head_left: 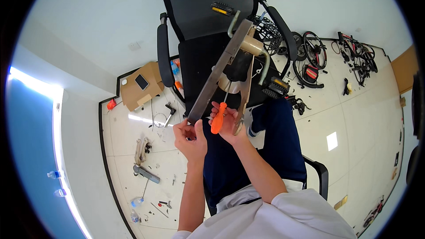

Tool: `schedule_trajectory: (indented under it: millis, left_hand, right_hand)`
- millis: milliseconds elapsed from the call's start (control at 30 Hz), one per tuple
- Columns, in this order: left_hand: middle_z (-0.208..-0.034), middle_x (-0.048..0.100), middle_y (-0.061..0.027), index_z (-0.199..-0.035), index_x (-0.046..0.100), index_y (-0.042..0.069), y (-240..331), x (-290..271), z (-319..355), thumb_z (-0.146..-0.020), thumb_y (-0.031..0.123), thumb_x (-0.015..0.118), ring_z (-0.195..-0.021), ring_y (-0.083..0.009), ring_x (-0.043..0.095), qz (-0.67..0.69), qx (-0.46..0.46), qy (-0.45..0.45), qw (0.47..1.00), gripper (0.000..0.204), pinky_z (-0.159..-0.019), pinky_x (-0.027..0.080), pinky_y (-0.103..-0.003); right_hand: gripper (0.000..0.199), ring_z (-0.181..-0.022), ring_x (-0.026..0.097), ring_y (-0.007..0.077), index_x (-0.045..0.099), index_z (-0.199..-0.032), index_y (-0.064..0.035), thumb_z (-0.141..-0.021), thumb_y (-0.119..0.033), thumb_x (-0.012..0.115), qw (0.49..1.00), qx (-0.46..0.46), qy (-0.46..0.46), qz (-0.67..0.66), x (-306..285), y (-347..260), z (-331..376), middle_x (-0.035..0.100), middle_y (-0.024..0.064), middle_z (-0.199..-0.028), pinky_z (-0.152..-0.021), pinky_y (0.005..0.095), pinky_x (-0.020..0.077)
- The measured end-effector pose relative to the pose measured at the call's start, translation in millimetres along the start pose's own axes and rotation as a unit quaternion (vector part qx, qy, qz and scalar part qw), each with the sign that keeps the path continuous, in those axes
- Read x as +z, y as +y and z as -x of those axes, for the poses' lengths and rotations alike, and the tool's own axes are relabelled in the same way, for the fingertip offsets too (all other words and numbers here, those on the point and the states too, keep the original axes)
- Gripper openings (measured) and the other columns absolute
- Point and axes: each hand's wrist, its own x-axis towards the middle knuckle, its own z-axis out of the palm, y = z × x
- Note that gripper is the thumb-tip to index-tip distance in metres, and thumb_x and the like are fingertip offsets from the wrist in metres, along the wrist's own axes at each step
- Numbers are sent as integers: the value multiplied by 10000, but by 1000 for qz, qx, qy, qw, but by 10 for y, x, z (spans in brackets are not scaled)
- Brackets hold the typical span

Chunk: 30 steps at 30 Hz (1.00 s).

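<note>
A bicycle frame section point(220, 67) lies tilted across the seat of a black office chair, its near end toward me. My left hand point(191, 140) is closed at the near end of its long dark bar, thumb and fingers curled there. Fingers of my right hand point(229, 125) wrap a screwdriver with an orange handle point(218, 121), between the bar and a tan side arm point(244, 99). The screwdriver's shaft points up toward a round tube; its tip is hard to make out. A bent crank with pedals point(275, 85) sits at the frame's far end.
The black chair point(207, 46) has armrests on both sides. Left on the floor are a cardboard piece point(141, 86) with a phone, metal parts point(146, 173), and water bottles point(137, 202). Bicycle wheels point(314, 51) and another bike frame point(356, 53) lie at the right wall.
</note>
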Motion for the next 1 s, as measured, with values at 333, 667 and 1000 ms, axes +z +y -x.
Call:
schedule_trajectory:
  millis: [333, 667, 1000]
  left_hand:
    - [-613, 553, -7, -978, 537, 10, -2, -10, -31, -856, 152, 700, -500, -49, 469, 12, -8, 2, 1000, 248, -495, 348, -189]
    - [-593, 532, -9, -984, 550, -5, -24, -13, -48, -824, 193, 741, -472, -57, 438, 3, -9, 17, 1000, 318, -474, 332, -206]
    - [-632, 550, -30, -1103, 544, 0, -54, -104, -149, -889, 219, 663, -535, -91, 507, 11, -90, 12, 996, 328, -517, 401, -227]
  right_hand:
    - [158, -980, 628, 228, 611, -1038, -42, -894, -103, 634, 996, -28, 78, 21, -64, 3, -67, 656, 123, -1029, -966, 409, 482]
    - [201, -995, 632, 214, 618, -1021, -40, -853, -114, 699, 984, -21, 154, 92, 9, -1, -111, 660, 105, -1016, -926, 389, 518]
    - [265, -1050, 620, 225, 612, -1087, -51, -858, -147, 702, 978, 6, 150, 145, -57, 52, -183, 647, 112, -1101, -912, 362, 522]
